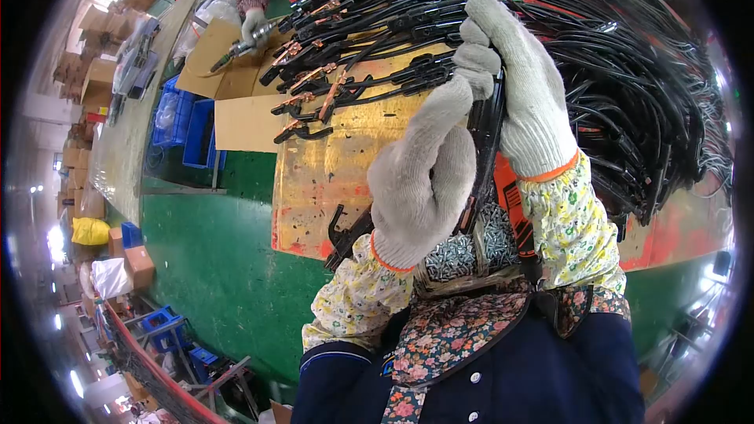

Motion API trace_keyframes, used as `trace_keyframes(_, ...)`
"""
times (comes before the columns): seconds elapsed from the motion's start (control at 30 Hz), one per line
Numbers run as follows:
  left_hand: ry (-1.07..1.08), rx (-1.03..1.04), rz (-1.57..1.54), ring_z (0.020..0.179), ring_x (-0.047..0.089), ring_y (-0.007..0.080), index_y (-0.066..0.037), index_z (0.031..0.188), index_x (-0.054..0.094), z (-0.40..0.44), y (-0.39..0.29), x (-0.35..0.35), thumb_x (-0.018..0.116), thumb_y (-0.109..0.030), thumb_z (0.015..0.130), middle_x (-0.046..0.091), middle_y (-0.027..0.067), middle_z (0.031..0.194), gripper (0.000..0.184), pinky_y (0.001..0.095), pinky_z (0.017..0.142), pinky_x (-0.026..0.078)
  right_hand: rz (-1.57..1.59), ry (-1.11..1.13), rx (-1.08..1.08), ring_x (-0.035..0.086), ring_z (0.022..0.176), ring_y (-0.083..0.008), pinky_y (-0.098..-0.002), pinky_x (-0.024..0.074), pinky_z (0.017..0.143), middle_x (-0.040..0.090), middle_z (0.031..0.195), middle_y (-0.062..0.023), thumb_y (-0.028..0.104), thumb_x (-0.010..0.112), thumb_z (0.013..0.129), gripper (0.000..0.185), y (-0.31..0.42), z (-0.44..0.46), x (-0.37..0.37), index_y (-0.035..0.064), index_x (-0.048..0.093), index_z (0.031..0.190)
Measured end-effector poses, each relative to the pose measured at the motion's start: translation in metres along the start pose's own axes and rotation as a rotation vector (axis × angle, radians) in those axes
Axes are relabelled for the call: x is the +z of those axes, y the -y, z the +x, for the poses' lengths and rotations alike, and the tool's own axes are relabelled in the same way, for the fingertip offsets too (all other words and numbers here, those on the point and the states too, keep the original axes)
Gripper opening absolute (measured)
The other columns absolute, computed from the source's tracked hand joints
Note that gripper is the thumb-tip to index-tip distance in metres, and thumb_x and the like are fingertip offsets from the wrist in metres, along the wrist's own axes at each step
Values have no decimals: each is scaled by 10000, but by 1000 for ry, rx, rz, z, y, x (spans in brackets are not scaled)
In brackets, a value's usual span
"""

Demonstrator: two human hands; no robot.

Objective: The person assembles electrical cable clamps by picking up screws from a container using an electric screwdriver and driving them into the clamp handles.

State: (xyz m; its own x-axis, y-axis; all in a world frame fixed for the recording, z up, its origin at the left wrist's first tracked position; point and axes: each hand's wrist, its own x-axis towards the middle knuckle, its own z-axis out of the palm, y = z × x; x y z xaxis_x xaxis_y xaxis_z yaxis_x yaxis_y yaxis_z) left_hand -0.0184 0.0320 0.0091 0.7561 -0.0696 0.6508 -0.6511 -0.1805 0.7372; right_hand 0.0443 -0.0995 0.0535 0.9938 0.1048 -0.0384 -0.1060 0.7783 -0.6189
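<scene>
My left hand (428, 180), in a pale knit glove, has its fingers pressed together and meets my right hand (530, 86) above the worktable. My right hand wears a matching glove; its fingers are curled beside the left fingertips. Whatever is pinched between them is hidden. A long black handle or cable piece (488, 129) runs just below and between the hands. Under my wrists lies a box of small metal screws (452, 257), with an orange and black tool (510, 196) beside it. A black electrode holder (345, 237) rests left of my left wrist.
Several electrode holders with copper jaws (334, 94) lie in rows on the stained worktable (322, 180). Black cables (652, 94) heap up at the right. Across the table, a co-worker's gloved hand (253, 27) holds a power tool (228, 57) by a cardboard box (243, 122). Blue crates (200, 133) stand left.
</scene>
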Motion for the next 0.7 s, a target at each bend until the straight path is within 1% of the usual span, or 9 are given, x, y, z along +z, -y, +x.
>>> trace_keyframes(0.07, -47, 27, 32, 897, 749, 279, 11, 1293, 606, -1, 4, 3, 606, 14, 944, 711, 221, 1142, 349, 309, 725, 562, -31, -4, -32, 447, 598, -32, -205, 398, 497, 488, 778, 40, 153, 623, 1003, 103, -2, -2, 1, 84, 555, 970)
trace_keyframes(0.23, 2, 61, 64, 1147, 627, 268, 26, 1303, 583, -2, 3, 3, 545, 24, 977, 629, 184, 1289, 329, 338, 949, 491, 1, 45, -84, 504, 650, -65, -237, 450, 566, 526, 804, 18, 188, 651, 983, 155, 2, -5, -10, 75, 569, 1050)
trace_keyframes(0.33, 39, 98, 36, 1010, 710, 298, 18, 1284, 599, 12, 7, 3, 629, 1, 924, 685, 209, 1188, 361, 346, 845, 548, 1, 17, -144, 470, 648, -50, -217, 427, 554, 526, 832, 24, 205, 646, 1000, 163, 0, 0, -16, 66, 598, 1070)
trace_keyframes(0.4, 167, 25, 53, 1148, 646, 307, 10, 1360, 522, 13, 14, 0, 675, -50, 904, 616, 221, 1286, 485, 371, 942, 511, -123, -167, -223, 420, 627, -19, -188, 399, 526, 499, 826, 41, 196, 619, 1022, 129, -2, -2, 1, 83, 599, 1082)
trace_keyframes(0.5, 225, -298, -17, 1339, 506, 314, -11, 1486, 352, 1, 2, 12, 738, -125, 864, 464, 239, 1450, 740, 399, 1069, 436, -135, -86, -347, 517, 720, -83, -244, 493, 635, 557, 940, -2, 197, 666, 980, 314, -10, 6, -11, 52, 572, 1242)
trace_keyframes(0.53, 323, -300, 17, 1394, 408, 335, -32, 1529, 202, -7, 13, 10, 754, -135, 830, 344, 243, 1502, 896, 407, 1127, 385, -127, -262, -285, 517, 625, -70, -216, 468, 530, 519, 826, 8, 122, 645, 985, 333, -7, 6, 10, 91, 459, 1260)
trace_keyframes(0.6, 292, -609, -78, 1265, 528, 326, -37, 1509, 225, -22, 33, 17, 733, -103, 836, 433, 235, 1407, 847, 414, 1033, 476, -801, -119, -356, 574, 822, -141, -289, 501, 734, 570, 1010, -45, 196, 695, 938, 524, -8, -9, 2, 21, 461, 1373)
trace_keyframes(0.67, 172, -935, -479, 877, 635, 229, -33, 1422, 304, -28, 32, 12, 725, -82, 853, 571, 153, 1096, 710, 359, 712, 547, -1441, 32, -401, 563, 1255, -279, -410, 457, 1057, 541, 1397, -155, 185, 773, 830, 756, -8, -30, -20, 37, 420, 1482)
trace_keyframes(0.7, 66, -1093, -657, 683, 689, 180, -32, 1378, 344, -31, 32, 10, 722, -71, 861, 639, 113, 941, 642, 332, 551, 582, -1660, 98, -530, 549, 1302, -287, -389, 453, 1068, 545, 1412, -168, 170, 784, 822, 688, 0, -51, -29, 54, 489, 1432)
